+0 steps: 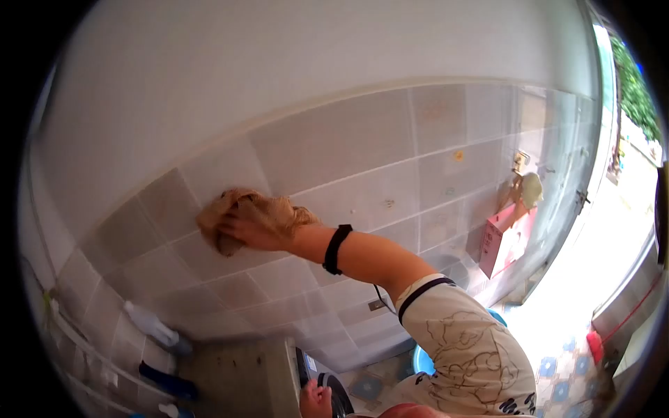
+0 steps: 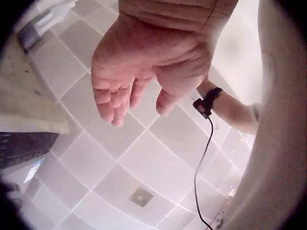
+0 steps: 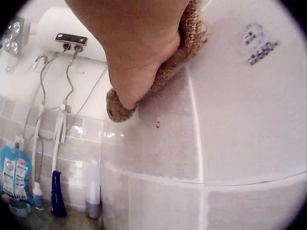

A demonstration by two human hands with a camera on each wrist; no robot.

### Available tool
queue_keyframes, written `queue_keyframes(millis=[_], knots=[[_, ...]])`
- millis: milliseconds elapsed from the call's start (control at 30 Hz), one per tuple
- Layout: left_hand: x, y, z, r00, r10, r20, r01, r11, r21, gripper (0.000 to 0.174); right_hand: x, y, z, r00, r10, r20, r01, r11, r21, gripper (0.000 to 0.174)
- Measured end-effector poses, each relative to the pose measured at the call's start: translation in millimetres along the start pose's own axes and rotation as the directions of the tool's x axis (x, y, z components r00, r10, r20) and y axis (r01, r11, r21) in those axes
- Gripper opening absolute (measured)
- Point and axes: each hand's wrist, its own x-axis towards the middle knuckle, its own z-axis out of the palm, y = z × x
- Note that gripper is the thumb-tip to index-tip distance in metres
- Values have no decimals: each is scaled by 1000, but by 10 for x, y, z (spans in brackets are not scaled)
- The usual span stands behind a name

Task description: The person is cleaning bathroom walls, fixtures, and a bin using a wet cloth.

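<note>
My right hand (image 1: 254, 228) holds a bunched brown cloth (image 1: 286, 210) against the tiled wall, with folds of the fabric around its fingers. In the right wrist view, the coarse, frayed weave of the cloth (image 3: 184, 52) shows beside the hand (image 3: 139, 72), which hides most of it. A black band (image 1: 336, 249) circles the right wrist. Low in the head view is my left hand (image 1: 316, 399), away from the wall. The left wrist view shows that hand (image 2: 144, 62) palm on, fingers loosely bent and holding nothing.
A pale counter (image 1: 233, 369) runs along the lower left, near bottles (image 1: 157, 327) and a dark blue object (image 1: 167, 381). A pink box (image 1: 505, 240) hangs on the wall at right, near an open doorway. A white water heater (image 3: 72, 36) with hoses is mounted high up.
</note>
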Motion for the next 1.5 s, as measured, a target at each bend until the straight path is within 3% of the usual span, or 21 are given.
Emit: queue_keyframes(millis=[33,100,200,233,300,367,400,433,467,500,600,667,800,967,1067,1233,1300,1333,1367,1467,1500], knots=[[64,-96,19,1000,-17,-20,17,1000,-27,62,-23,-104,-295,983,168,77,-183,950,253,37],[194,-338,37,832,362,-420,-324,932,162,49,28,-59,-493,987,145,70,-161,896,414,25],[148,-791,-245,817,344,-462,-204,923,327,51,-67,206,-597,984,165,61,-164,729,665,6],[134,-877,-270,796,324,-511,-135,918,372,51,-269,427,-471,937,328,-124,-318,944,88,12],[-172,-866,-338,843,249,-477,-8,892,451,45,-721,884,-273,821,304,-483,-518,752,-407,37],[-65,-1524,-206,686,122,-717,-38,990,133,38,-479,583,-589,705,440,-557,-694,592,-411,48],[-51,-1727,-192,675,108,-730,-30,992,120,38,-384,554,-499,668,430,-607,-724,563,-399,46],[-49,-1850,-170,721,-79,-688,-153,951,-270,37,-276,524,-412,630,417,-655,-753,535,-384,45],[-48,-1973,-148,740,-264,-619,-247,749,-615,36,-144,475,-316,638,410,-651,-741,557,-375,45],[-79,-1940,-204,775,-306,-554,-198,714,-671,37,24,389,-194,699,406,-589,-690,599,-406,43],[-214,-1662,-352,827,-229,-514,-5,910,-414,37,684,-109,176,849,391,-354,-519,744,-421,40],[-287,-1510,-449,848,-185,-496,63,965,-253,37,1061,-240,652,930,219,-296,-315,889,-332,40],[-431,-1286,-600,884,-160,-439,127,987,-103,38,1943,-757,1220,981,-137,-140,90,951,-297,41],[-573,-1087,-747,912,-165,-377,171,985,-18,39,2807,-943,1764,956,-137,-258,83,975,-206,40],[-606,-1028,-808,922,-167,-348,187,982,24,39,2983,-1102,1238,972,-160,-171,78,911,-406,41],[-668,-907,-888,931,-175,-321,216,972,95,40,3065,-966,953,995,-23,98,60,917,-394,26],[-671,-835,-888,932,-182,-314,229,966,122,41,2813,-1071,267,895,280,348,-307,951,25,27],[-688,-806,-880,932,-187,-310,236,963,131,41,2619,-1219,-243,921,144,361,-230,950,209,29],[-706,-770,-870,931,-194,-309,247,959,142,41,2496,-994,-96,920,148,364,-234,950,206,29],[-752,-637,-836,928,-218,-302,279,944,176,42,2085,-487,190,992,66,-110,-83,983,-164,31],[-769,-584,-822,927,-229,-297,291,939,181,42,1929,-591,-154,991,113,-68,-128,946,-298,32]])
